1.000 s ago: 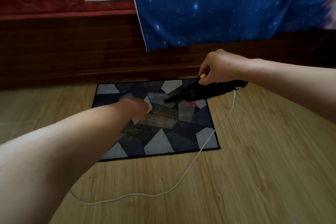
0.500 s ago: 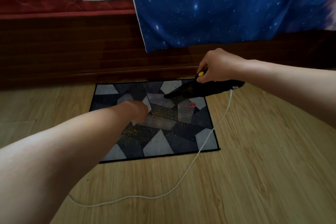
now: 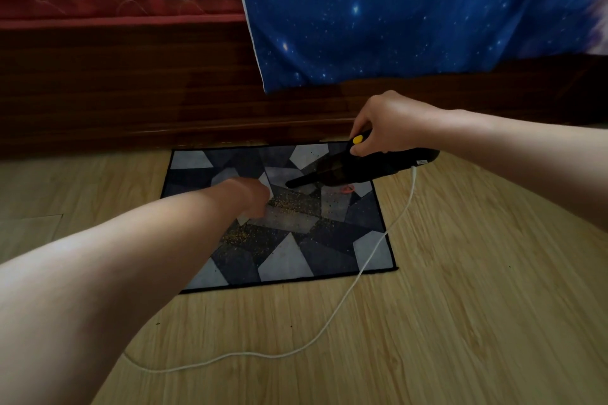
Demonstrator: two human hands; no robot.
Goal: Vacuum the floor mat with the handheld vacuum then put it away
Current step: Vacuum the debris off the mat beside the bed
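The floor mat (image 3: 329,253), patterned in grey, dark blue and white shards, lies on the wooden floor by the bed, with yellowish crumbs scattered across its middle. My right hand (image 3: 390,125) grips the handle of the black handheld vacuum (image 3: 355,168), beside its yellow button. The vacuum's narrow nozzle points left and down, its tip just above the crumbs at the mat's centre. My left hand (image 3: 251,197) rests on the mat's left half, fingers down on the fabric and holding nothing.
A white power cord (image 3: 368,260) runs from the vacuum's rear across the mat's right edge and loops over the floor toward me. A dark wooden bed frame (image 3: 131,92) borders the mat's far edge, and a blue starry sheet (image 3: 394,10) hangs over it.
The vacuum nozzle has shifted a little to the left over the crumbs, after lifting slightly and dipping again. My left hand stays on the mat.
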